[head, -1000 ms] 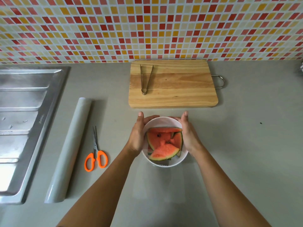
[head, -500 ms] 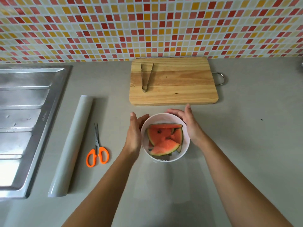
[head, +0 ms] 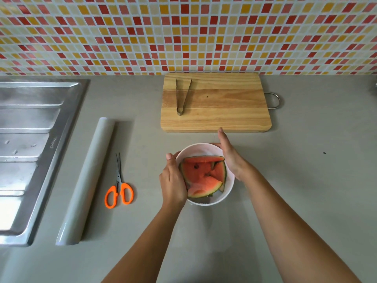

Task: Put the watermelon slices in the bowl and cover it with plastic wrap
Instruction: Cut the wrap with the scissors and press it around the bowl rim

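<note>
Both of your hands are working at the white bowl (head: 228, 193), which is sitting on the grey counter (head: 306, 180) just near of the wooden cutting board (head: 216, 103). Your left hand (head: 173, 180) is lying against the bowl's left wall, fingers pressed together and curved round it, thumb up at the rim. Your right hand (head: 230, 158) is lying along the far-right rim, fingers straight and close together, tips reaching almost to the board's near edge. Whether either hand is pinching film, you cannot tell from this view.

The watermelon slices (head: 204, 176) are already resting inside the bowl, so the loading step looks finished. A faint sheen is lying over the counter on the near side of the bowl, which may be a cut sheet of wrap; it is too clear to be sure. By my reading you are smoothing wrap down the bowl's sides, and the next move is calling for pressing it tight all round the rim.

For room, the board is crowding the far side, with the tongs (head: 182, 97) lying on its left part. The plastic wrap roll (head: 85, 180) and the orange scissors (head: 119, 188) are lying well off to the left, and the sink (head: 30, 139) is sitting beyond them. The right and near counter are offering open space.
</note>
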